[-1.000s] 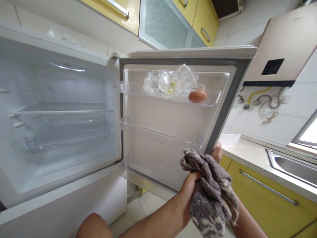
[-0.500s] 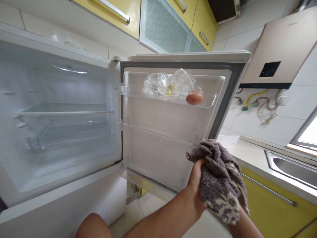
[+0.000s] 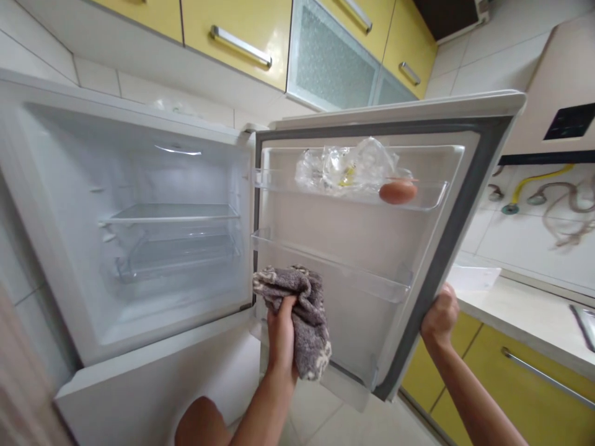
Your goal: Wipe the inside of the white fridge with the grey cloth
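A bunched grey-brown cloth [image 3: 307,331] with a cream pattern is gripped in my left hand [image 3: 281,328], in front of the lower part of the open refrigerator door [image 3: 325,223]. Over at the door's outer edge, my right hand [image 3: 439,314] is closed around the rim, its fingertips partly hidden behind it. An egg [image 3: 398,191] and crumpled clear plastic bags [image 3: 344,166] sit in the upper door shelf. The lower door shelf [image 3: 325,263] is transparent and lies just above the cloth.
To the left is the refrigerator interior [image 3: 186,186] with a glass shelf [image 3: 174,212] and a clear drawer [image 3: 181,254]. Yellow cabinets [image 3: 242,31] hang above. At right stand a counter [image 3: 525,310] and a water heater [image 3: 553,93]. My knee [image 3: 202,421] shows below.
My left hand has carried the cloth left, away from my right hand. My right hand, formerly behind the cloth, now holds the door edge. The view has shifted left.
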